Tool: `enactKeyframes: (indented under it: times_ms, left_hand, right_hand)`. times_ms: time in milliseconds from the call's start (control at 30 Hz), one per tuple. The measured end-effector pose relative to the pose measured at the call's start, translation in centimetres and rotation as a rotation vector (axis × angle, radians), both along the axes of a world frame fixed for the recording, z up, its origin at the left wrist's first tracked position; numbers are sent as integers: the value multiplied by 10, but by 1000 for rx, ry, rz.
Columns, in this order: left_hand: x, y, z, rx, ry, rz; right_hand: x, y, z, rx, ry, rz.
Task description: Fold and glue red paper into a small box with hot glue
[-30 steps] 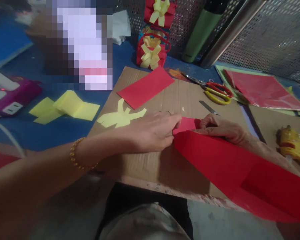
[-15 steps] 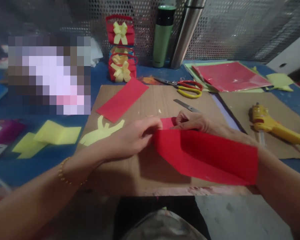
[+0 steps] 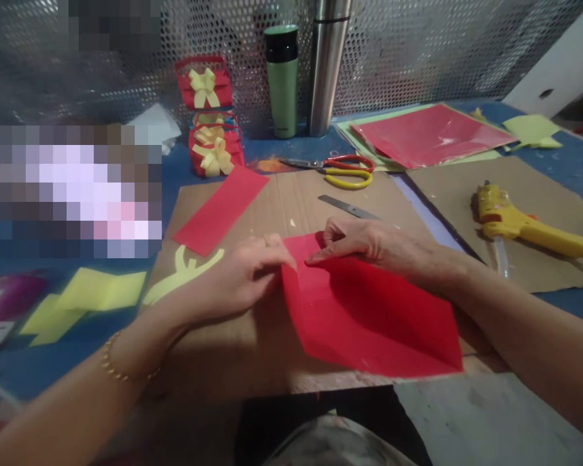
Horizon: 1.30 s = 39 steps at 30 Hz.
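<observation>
At the frame's centre, the person's left hand (image 3: 250, 273) is pinching a folded bright-red paper sheet (image 3: 369, 323) while the right hand (image 3: 366, 243) is pinching its upper edge.

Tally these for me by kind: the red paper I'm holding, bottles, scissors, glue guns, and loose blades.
Held red paper: 1
Bottles: 2, the green bottle and the steel bottle
Scissors: 1
Glue gun: 1
Loose blade: 1
Total: 6
</observation>
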<state>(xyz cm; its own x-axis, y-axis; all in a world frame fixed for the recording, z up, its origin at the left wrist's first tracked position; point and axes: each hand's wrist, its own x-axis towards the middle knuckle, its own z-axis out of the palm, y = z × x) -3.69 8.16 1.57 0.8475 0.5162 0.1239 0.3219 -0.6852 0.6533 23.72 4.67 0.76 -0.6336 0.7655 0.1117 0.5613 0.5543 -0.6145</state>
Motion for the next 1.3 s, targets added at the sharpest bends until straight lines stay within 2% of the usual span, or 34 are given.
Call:
enactKeyframes:
  times_ms: [300, 467, 633, 767, 933, 1133, 1300]
  left_hand:
    - [12, 14, 16, -175, 126, -99]
    - [13, 19, 18, -169, 200, -172]
    - [14, 19, 17, -152, 242, -151]
    - [14, 21, 15, -172, 205, -135]
    - [15, 21, 15, -221, 130, -134]
    - [14, 19, 14, -94, 169, -101]
    - [12, 21, 9, -112, 125, -110]
  right_hand:
    - [-2, 0, 2, -5, -46, -2]
    - [-1, 3, -2, 32, -43, 8]
    - [1, 4, -7, 65, -19, 17]
    - [1, 4, -7, 75, -18, 15]
    - [0, 3, -2, 17, -58, 8]
    - [0, 4, -2, 42, -33, 27]
    - [1, 5, -2, 18, -25, 37]
